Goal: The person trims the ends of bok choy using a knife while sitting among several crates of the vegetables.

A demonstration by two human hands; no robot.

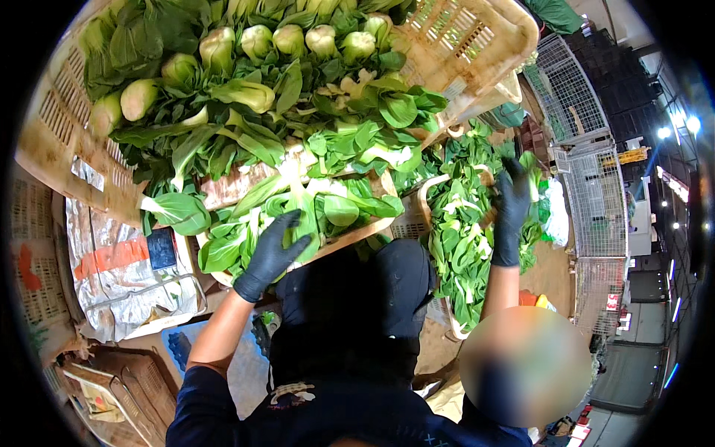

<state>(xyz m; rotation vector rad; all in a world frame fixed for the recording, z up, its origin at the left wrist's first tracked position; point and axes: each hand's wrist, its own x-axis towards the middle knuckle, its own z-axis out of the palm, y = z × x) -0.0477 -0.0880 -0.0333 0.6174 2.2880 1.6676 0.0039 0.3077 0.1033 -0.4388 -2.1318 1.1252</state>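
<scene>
My left hand, in a black glove, rests at the near edge of a pile of loose bok choy leaves. Its thumb and fingers are spread around pale stalks, with no closed grip visible. Off to the right, my black-gloved right hand reaches over a crate filled with loose green leaves. Its fingers stretch out beside a bok choy leaf; no firm hold on it shows. Whole bok choy heads lie in rows, pale bases toward me, in a large tilted yellowish plastic crate.
Wire mesh cages stand along the right. A white plastic bag is beyond the leaf crate. On the left lie a silvery wrapped box and a dark phone-like object. A brown crate stands lower left.
</scene>
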